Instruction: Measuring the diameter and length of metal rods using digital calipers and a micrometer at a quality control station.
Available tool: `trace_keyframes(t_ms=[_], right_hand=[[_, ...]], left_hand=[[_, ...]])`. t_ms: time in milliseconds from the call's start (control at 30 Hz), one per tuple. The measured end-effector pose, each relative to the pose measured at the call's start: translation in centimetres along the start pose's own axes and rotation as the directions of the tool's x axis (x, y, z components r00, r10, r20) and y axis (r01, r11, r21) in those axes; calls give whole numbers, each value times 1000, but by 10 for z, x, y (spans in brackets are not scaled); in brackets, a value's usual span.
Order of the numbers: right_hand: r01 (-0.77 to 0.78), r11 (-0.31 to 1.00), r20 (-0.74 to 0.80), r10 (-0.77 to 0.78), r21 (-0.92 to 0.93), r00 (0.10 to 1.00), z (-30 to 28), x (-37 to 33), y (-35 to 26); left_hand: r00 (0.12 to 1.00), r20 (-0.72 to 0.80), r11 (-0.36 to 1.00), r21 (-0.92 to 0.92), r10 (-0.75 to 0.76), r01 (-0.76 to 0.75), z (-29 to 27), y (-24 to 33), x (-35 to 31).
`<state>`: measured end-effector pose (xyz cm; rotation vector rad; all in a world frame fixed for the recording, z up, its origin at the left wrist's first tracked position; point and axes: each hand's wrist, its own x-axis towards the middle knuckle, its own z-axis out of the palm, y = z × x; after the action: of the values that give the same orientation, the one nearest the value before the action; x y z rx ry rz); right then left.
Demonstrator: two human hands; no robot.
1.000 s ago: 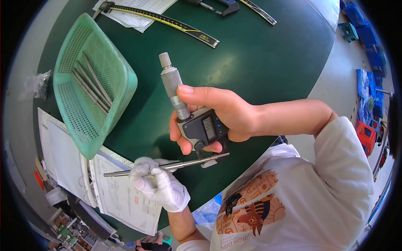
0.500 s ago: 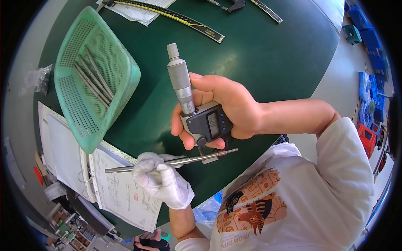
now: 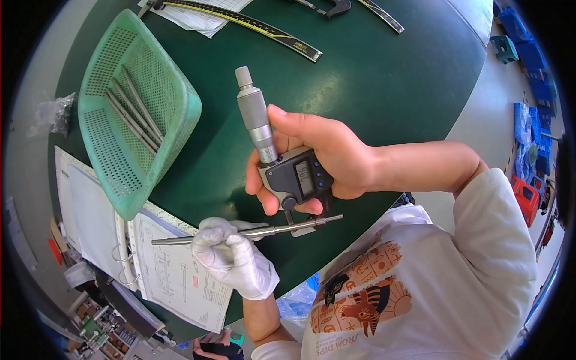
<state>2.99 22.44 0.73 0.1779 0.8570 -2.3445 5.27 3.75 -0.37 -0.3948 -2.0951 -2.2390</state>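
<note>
My right hand [image 3: 336,153], bare, wraps round a digital micrometer [image 3: 290,174], its grey thimble pointing up and its small screen facing me. The thumb lies along the thimble. A slim stepped steel rod [image 3: 276,230] passes through the micrometer's frame, by the spindle tip; whether both measuring faces touch it I cannot tell. In a white glove, my left hand [image 3: 234,258] pinches the rod left of the micrometer. The rod's left end sticks out past the glove, over an open binder of drawings [image 3: 174,270].
A green perforated basket [image 3: 186,108] with several steel rods [image 3: 133,117] stands at the left of the green table [image 3: 372,90]. Along the far side lie a black and yellow graduated scale [image 3: 264,27], papers [image 3: 198,18] and another dark measuring tool [image 3: 336,8]. Blue bins [image 3: 531,48] stand beyond the right edge.
The micrometer's thimble has tipped slightly left and down, and my right thumb has shifted with it. The rod and gloved hand have moved a touch right. The screen's digits read more clearly.
</note>
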Motion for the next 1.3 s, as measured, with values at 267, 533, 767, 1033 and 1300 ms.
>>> trace_keyframes(t_ms=[267, 533, 767, 1033, 1300], right_hand=[[-5, 998, -5, 4, -56, 1000, 2, 0, -1], [8, 993, -12, -10, -117, 1000, 4, -3, -3], [3, 1000, 0, -3, -15, 1000, 2, 0, -1], [22, 999, 26, -22, 28, 999, 1, 1, 1], [-9, 996, -52, 5, -94, 999, 1, -2, -4]], left_hand=[[998, -58, 1000, 28, 5, -3, 3, -2, 1], [992, -127, 997, 69, -19, 28, 3, -1, 0], [998, -64, 998, 51, 25, -22, 2, -2, -2], [999, 16, 999, -30, -35, 35, 7, 1, -4], [999, 39, 999, -35, -36, 38, 10, 0, -4]])
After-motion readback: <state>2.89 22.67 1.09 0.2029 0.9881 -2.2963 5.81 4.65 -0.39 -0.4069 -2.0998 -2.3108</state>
